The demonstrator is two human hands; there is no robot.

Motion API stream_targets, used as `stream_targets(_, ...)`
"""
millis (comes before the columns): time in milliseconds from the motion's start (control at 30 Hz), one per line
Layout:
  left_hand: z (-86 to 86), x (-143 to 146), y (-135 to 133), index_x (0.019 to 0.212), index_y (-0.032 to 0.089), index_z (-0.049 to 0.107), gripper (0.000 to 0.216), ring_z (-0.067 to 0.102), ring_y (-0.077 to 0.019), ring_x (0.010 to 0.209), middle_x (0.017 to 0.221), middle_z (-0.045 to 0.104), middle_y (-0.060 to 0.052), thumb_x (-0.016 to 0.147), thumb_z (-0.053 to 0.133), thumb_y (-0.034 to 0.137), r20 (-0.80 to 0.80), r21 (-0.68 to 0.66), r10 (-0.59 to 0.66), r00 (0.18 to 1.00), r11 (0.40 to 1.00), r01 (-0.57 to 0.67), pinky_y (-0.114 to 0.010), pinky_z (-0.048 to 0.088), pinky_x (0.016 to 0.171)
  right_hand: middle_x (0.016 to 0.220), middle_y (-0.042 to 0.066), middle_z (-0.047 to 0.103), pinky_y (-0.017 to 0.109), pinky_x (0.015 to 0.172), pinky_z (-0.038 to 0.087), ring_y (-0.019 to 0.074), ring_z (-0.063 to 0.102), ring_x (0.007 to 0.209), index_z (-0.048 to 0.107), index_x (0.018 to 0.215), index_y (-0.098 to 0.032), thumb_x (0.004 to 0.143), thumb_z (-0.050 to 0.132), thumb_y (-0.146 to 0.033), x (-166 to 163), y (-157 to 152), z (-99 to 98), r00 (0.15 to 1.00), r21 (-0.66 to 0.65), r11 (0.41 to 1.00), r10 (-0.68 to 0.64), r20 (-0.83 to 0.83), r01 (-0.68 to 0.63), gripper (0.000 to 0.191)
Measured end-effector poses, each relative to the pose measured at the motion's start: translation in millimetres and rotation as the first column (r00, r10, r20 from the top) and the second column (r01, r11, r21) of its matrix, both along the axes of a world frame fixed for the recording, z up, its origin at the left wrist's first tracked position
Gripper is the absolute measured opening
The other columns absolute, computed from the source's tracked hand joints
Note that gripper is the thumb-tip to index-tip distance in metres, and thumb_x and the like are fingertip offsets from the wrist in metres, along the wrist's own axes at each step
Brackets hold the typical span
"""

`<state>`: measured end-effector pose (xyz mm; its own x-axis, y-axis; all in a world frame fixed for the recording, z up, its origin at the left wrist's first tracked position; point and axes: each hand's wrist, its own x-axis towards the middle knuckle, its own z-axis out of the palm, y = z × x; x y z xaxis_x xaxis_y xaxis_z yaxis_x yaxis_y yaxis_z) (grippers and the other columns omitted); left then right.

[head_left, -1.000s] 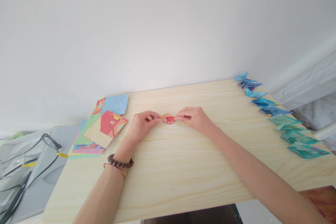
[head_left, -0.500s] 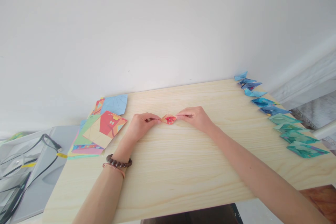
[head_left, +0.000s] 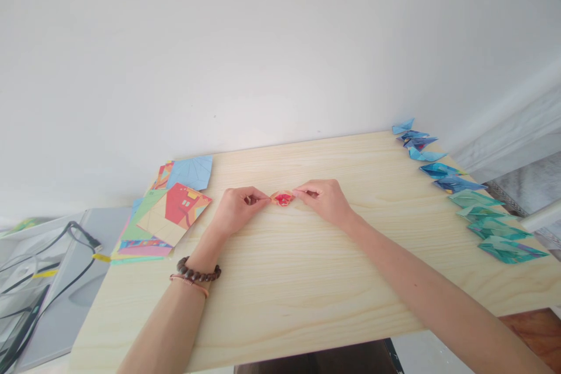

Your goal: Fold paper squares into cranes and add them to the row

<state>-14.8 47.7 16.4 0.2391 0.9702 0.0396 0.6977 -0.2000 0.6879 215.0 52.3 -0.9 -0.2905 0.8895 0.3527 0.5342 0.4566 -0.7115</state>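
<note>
A small red and cream folded paper boat (head_left: 283,199) sits at the middle of the wooden table (head_left: 280,280). Its left tip is pinched between the thumb and forefinger of my left hand (head_left: 236,208). On the other side, my right hand (head_left: 326,201) pinches the right tip in the same way. The paper's middle is spread, showing its red inside. What the fold looks like underneath is too small to tell.
Sheets of patterned paper (head_left: 175,213) lie in a loose pile at the left, beside a light blue sheet (head_left: 193,172). Several folded blue and green paper boats (head_left: 442,170) line the right edge. A grey container with cables (head_left: 65,280) stands left of the table.
Both hands keep hold of the paper boat's tips. Finger positions have shifted slightly, and the boat's red middle looks a little different in shape.
</note>
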Motion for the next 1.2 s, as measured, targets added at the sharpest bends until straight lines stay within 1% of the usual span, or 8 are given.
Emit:
stream_targets(267,-2.2,-1,0,0.085,0.020,0.069,0.025,0.048,-0.0098,0.054,0.066,0.065,0.000,0.077,0.057,0.040,-0.008,0.026,-0.033,0.999,0.999,0.033,-0.021,0.039,0.053,0.075,0.000,0.070,0.021,0.059,0.039,0.0092,0.056,0.059,0.071,0.078,-0.020,0.082,0.058,-0.031,1,0,-3.4,0.999,0.041,0.998,0.041,-0.002,-0.041,0.017)
stream_targets(367,-1.2,-1,-2,0.100,0.021,0.064,0.027,0.058,-0.0133,0.071,0.090,0.067,-0.003,0.077,0.058,0.034,0.018,0.100,-0.117,0.993,0.988,0.115,-0.021,0.044,0.060,0.076,0.000,0.069,0.021,0.058,0.039,0.0085,0.053,0.058,0.070,0.079,-0.020,0.082,0.059,-0.031,1,0,-3.4,0.998,0.047,0.998,0.050,-0.026,-0.048,0.016)
stream_targets(433,0.5,0,-4,0.101,0.023,0.063,0.024,0.058,-0.0167,0.090,0.111,0.060,-0.006,0.079,0.057,0.030,-0.005,0.142,-0.218,0.976,0.966,0.216,-0.024,0.047,0.070,0.076,0.000,0.068,0.021,0.058,0.039,0.0083,0.052,0.057,0.070,0.080,-0.020,0.082,0.059,-0.032,2,0,-3.5,0.998,0.051,0.997,0.051,-0.024,-0.050,0.017)
stream_targets(500,1.3,1,-5,0.099,0.024,0.065,0.021,0.056,-0.0177,0.097,0.121,0.053,-0.006,0.082,0.054,0.028,-0.046,0.158,-0.297,0.954,0.941,0.300,-0.028,0.046,0.080,0.075,0.000,0.068,0.021,0.059,0.039,0.0083,0.051,0.057,0.070,0.080,-0.020,0.082,0.058,-0.032,2,0,-3.6,0.998,0.052,0.997,0.056,-0.013,-0.055,0.017)
stream_targets(600,-1.6,4,-5,0.100,0.027,0.066,0.020,0.055,-0.0167,0.096,0.118,0.052,-0.005,0.084,0.053,0.028,-0.089,0.184,-0.333,0.939,0.921,0.344,-0.031,0.045,0.087,0.075,0.000,0.068,0.021,0.059,0.039,0.0087,0.052,0.058,0.070,0.079,-0.020,0.083,0.057,-0.033,2,0,-3.7,0.998,0.051,0.996,0.069,-0.008,-0.069,0.019)
stream_targets(767,-8.3,6,-3,0.097,0.028,0.067,0.021,0.054,-0.0151,0.088,0.109,0.054,-0.005,0.087,0.049,0.028,-0.146,0.244,-0.312,0.939,0.908,0.340,-0.030,0.046,0.082,0.077,0.001,0.068,0.022,0.059,0.039,0.0096,0.053,0.059,0.070,0.078,-0.020,0.084,0.055,-0.038,2,0,-3.7,0.996,0.049,0.995,0.090,0.002,-0.090,0.023)
stream_targets(933,-6.4,9,-4,0.096,0.026,0.067,0.022,0.053,-0.0151,0.087,0.106,0.054,-0.005,0.088,0.046,0.028,-0.198,0.269,-0.302,0.932,0.898,0.348,-0.030,0.045,0.081,0.078,0.001,0.068,0.022,0.060,0.039,0.0097,0.052,0.060,0.069,0.080,-0.021,0.084,0.056,-0.035,3,0,-5.2,0.996,0.034,0.995,0.091,0.020,-0.092,0.020)
stream_targets(1200,-6.0,8,-5,0.097,0.026,0.066,0.022,0.054,-0.0154,0.087,0.107,0.053,-0.006,0.088,0.046,0.028,-0.161,0.277,-0.321,0.933,0.893,0.355,-0.030,0.046,0.080,0.076,0.000,0.067,0.022,0.060,0.038,0.0093,0.052,0.060,0.069,0.078,-0.021,0.083,0.056,-0.036,3,0,-5.8,0.995,0.026,0.996,0.083,0.047,-0.084,0.020)
